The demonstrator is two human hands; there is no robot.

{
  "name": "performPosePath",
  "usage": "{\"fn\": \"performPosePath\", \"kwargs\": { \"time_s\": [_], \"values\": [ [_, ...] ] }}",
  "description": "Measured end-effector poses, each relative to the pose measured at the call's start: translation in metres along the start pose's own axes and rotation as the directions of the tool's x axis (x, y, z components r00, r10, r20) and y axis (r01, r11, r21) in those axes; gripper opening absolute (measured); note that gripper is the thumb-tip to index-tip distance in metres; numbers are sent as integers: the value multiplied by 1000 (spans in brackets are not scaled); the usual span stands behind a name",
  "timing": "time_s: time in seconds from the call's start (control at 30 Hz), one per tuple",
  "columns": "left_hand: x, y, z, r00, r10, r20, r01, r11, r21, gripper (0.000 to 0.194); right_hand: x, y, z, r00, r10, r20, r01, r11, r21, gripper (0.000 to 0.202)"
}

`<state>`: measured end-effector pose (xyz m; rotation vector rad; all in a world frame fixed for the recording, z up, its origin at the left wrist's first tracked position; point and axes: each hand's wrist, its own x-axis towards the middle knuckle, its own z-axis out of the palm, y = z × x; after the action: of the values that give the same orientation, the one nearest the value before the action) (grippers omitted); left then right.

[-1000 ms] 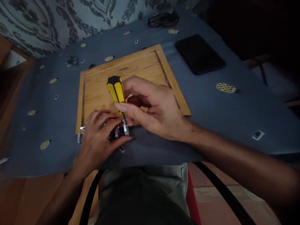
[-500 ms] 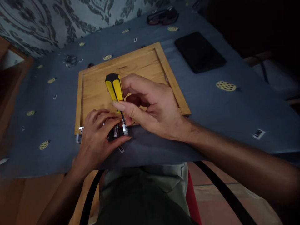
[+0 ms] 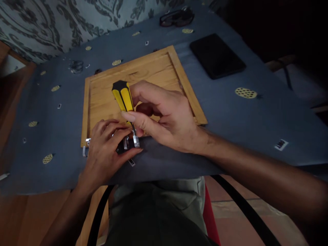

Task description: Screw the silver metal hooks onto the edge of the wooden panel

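A yellow and black screwdriver (image 3: 123, 97) stands nearly upright, its handle tilted a little to the left. My right hand (image 3: 166, 118) pinches it between thumb and fingers. The tip meets a shiny metal fitting (image 3: 136, 140) at the near edge of a framed wooden panel (image 3: 188, 82). My left hand (image 3: 106, 150) is wrapped round a black piece with metal parts (image 3: 125, 143), thumb on the near side and fingers on the far side. Part of that piece is hidden under the hand. Another small metal bracket (image 3: 84, 150) shows at the panel's near left corner.
A black tablet (image 3: 217, 56) lies on the dark blue tablecloth (image 3: 256, 130), right of the panel. Dark glasses (image 3: 176, 17) rest at the far side. A small clear tangled item (image 3: 77, 66) is at the back left, before a patterned wall (image 3: 64, 24).
The screwdriver's handle has tipped slightly further left. Both hands keep nearly the same grip, and the whole view has shifted a little.
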<state>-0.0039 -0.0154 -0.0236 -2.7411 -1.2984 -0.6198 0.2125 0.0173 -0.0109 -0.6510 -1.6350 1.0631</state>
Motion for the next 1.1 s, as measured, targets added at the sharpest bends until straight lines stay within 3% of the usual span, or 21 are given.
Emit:
{"fn": "performPosePath", "kwargs": {
  "time_s": [0.2,0.4,0.57,0.77,0.97,1.1],
  "values": [
    [1,0,1,1000,5,-9,-5,1000,2,33,0,0,0,1000,-15,23,16,999,-33,21],
    [0,1,1,1000,21,-18,-21,999,29,35,2,-1,-4,992,-104,71,115,978,-174,21],
    [-1,3,-1,999,39,-23,-37,996,87,37,4,-3,-6,984,-151,98,166,972,-169,28],
    [-1,5,-2,1000,13,8,-14,992,122,41,8,-4,1,988,-121,97,123,992,-10,34],
    [4,10,-8,997,-11,75,0,990,139,37,4,-12,7,994,-75,79,81,994,-68,22],
    [5,8,-10,993,-7,117,-5,995,100,39,-4,-25,9,999,19,30,-13,984,-179,17]
  ]
}}
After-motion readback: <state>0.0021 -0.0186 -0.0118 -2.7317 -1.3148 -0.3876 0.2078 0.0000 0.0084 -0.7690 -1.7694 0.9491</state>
